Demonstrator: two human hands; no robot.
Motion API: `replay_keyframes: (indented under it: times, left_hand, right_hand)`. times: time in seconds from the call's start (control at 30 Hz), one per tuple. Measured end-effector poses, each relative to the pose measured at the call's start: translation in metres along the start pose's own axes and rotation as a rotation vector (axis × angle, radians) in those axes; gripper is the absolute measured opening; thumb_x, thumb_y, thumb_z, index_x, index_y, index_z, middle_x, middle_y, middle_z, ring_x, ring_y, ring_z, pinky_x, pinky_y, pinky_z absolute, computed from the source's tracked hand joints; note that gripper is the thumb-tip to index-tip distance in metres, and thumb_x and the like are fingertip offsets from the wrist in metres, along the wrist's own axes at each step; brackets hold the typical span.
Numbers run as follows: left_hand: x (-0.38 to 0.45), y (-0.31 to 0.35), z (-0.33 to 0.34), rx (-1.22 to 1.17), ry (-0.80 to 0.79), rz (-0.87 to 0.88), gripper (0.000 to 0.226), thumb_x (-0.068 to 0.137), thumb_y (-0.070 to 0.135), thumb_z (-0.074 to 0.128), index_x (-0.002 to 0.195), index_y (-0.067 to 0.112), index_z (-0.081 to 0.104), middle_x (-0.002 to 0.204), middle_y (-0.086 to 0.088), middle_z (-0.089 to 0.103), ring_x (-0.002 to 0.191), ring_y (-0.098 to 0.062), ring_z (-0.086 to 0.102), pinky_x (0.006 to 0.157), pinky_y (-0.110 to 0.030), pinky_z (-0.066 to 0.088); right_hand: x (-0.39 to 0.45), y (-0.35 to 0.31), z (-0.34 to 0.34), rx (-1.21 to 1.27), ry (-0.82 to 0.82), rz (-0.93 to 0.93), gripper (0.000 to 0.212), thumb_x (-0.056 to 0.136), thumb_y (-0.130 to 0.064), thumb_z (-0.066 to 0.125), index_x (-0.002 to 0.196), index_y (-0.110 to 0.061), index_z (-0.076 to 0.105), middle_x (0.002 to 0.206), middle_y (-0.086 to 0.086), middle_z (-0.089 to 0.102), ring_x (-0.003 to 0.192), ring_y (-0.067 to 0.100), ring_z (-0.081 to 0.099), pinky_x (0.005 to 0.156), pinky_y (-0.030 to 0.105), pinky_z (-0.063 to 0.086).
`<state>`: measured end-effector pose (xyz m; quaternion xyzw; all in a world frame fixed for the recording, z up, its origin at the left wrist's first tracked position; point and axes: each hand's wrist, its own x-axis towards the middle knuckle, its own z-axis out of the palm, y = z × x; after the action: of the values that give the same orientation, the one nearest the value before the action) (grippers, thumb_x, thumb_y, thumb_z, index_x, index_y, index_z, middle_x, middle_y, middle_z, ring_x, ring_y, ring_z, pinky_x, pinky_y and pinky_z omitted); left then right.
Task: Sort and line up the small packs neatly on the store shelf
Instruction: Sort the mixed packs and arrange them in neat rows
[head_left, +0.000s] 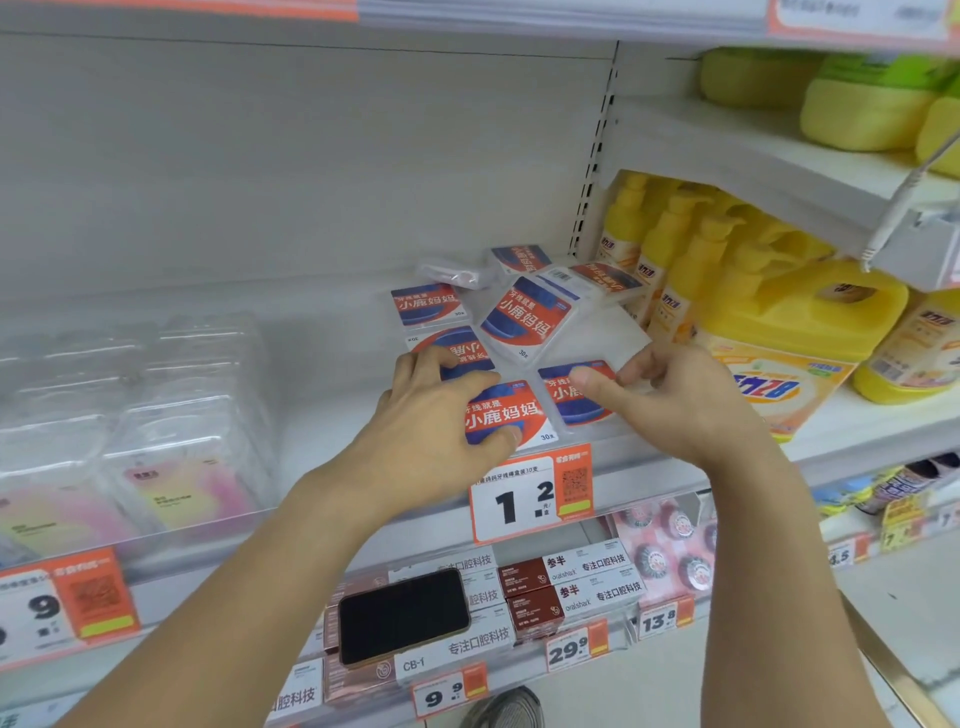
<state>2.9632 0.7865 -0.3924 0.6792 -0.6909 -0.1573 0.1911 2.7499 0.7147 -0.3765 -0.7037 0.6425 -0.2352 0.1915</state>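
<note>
At the shelf's (649, 447) front edge, one small pack (511, 415) is pinched by the left hand (441, 410), its neighbour (574, 397) by the right hand (670, 389); edges are best squared (others lie askew behind).

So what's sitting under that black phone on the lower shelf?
The black phone lies flat on a stack of brownish-red boxes, with white boxes printed in Chinese beside them. The box tops directly beneath the phone are covered, so their labels cannot be read.
</note>
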Motion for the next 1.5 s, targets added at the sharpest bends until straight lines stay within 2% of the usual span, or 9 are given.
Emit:
replay_keyframes:
  times: [0.17,0.37,0.5,0.67,0.73,0.9,1.23,1.33,1.5]
  left_hand:
    - [-0.001,0.003,0.000,0.037,0.000,0.003,0.063,0.085,0.057,0.057,0.142,0.041,0.035,0.147,0.004,0.027,0.137,-0.014,0.019,0.110,-0.038,0.032]
    - [-0.001,0.005,0.000,0.063,-0.002,0.005,0.063,0.086,0.058,0.055,0.143,0.042,0.033,0.148,0.004,0.025,0.138,-0.014,0.017,0.110,-0.039,0.031]
    - [-0.001,0.003,0.001,0.085,0.000,0.008,0.064,0.086,0.060,0.052,0.144,0.044,0.031,0.147,0.005,0.025,0.137,-0.014,0.017,0.110,-0.038,0.030]
    - [0.001,0.002,-0.006,0.066,0.031,0.033,0.059,0.086,0.060,0.052,0.140,0.043,0.036,0.142,0.007,0.035,0.133,-0.013,0.024,0.108,-0.037,0.031]
    - [0.006,0.000,-0.011,0.017,0.117,0.008,0.050,0.090,0.052,0.050,0.137,0.038,0.042,0.139,0.006,0.041,0.130,-0.014,0.028,0.107,-0.036,0.032]
    - [0.016,-0.010,-0.014,0.081,0.075,-0.074,0.049,0.093,0.046,0.050,0.139,0.032,0.041,0.143,0.003,0.038,0.133,-0.017,0.028,0.108,-0.036,0.033]
    - [0.013,-0.013,-0.012,0.021,0.094,-0.039,0.055,0.088,0.045,0.060,0.138,0.028,0.046,0.141,0.003,0.042,0.130,-0.014,0.032,0.105,-0.026,0.032]
    - [0.013,-0.012,-0.012,0.007,0.076,-0.036,0.052,0.090,0.045,0.057,0.139,0.030,0.046,0.145,0.004,0.039,0.134,-0.014,0.028,0.107,-0.027,0.029]
    - [0.014,-0.015,-0.016,-0.035,0.059,-0.032,0.037,0.100,0.033,0.042,0.137,0.029,0.048,0.147,0.007,0.038,0.138,-0.015,0.029,0.108,-0.024,0.027]
  right_hand:
    - [0.000,-0.003,0.003,0.019,-0.147,-0.171,0.052,0.077,-0.041,0.079,0.124,-0.034,0.059,0.125,-0.004,0.052,0.108,0.016,0.058,0.081,0.026,0.044]
    - [-0.001,-0.003,-0.004,-0.025,-0.201,-0.150,0.039,0.075,-0.041,0.081,0.111,-0.034,0.068,0.128,-0.003,0.048,0.100,0.010,0.054,0.085,0.025,0.044]
    - [-0.001,-0.005,-0.005,-0.019,-0.249,-0.107,0.038,0.074,-0.045,0.081,0.108,-0.038,0.065,0.132,-0.003,0.048,0.114,0.016,0.052,0.093,0.036,0.049]
    - [0.020,-0.019,0.003,0.069,0.043,-0.163,0.054,0.082,-0.044,0.072,0.130,-0.028,0.055,0.127,-0.001,0.059,0.115,0.020,0.055,0.075,0.027,0.043]
    - [0.029,-0.030,0.012,0.151,0.025,-0.177,0.060,0.088,-0.037,0.068,0.142,-0.030,0.041,0.126,-0.003,0.058,0.111,0.018,0.058,0.068,0.023,0.045]
    - [0.041,-0.043,0.039,0.171,-0.059,-0.151,0.063,0.090,-0.037,0.068,0.144,-0.039,0.037,0.143,0.002,0.051,0.119,0.024,0.059,0.090,0.039,0.056]
    - [0.034,-0.021,0.011,0.536,0.298,-0.114,0.048,0.077,-0.022,0.079,0.114,-0.022,0.047,0.103,-0.006,0.065,0.082,0.007,0.067,0.063,0.026,0.056]
    - [0.034,-0.011,0.010,0.469,0.263,-0.094,0.027,0.085,-0.023,0.072,0.107,-0.019,0.057,0.102,-0.004,0.068,0.080,0.010,0.067,0.061,0.026,0.055]
    - [0.039,-0.011,0.022,0.340,0.111,-0.084,0.029,0.095,-0.026,0.061,0.124,-0.020,0.062,0.117,-0.002,0.069,0.079,0.005,0.059,0.052,0.014,0.042]
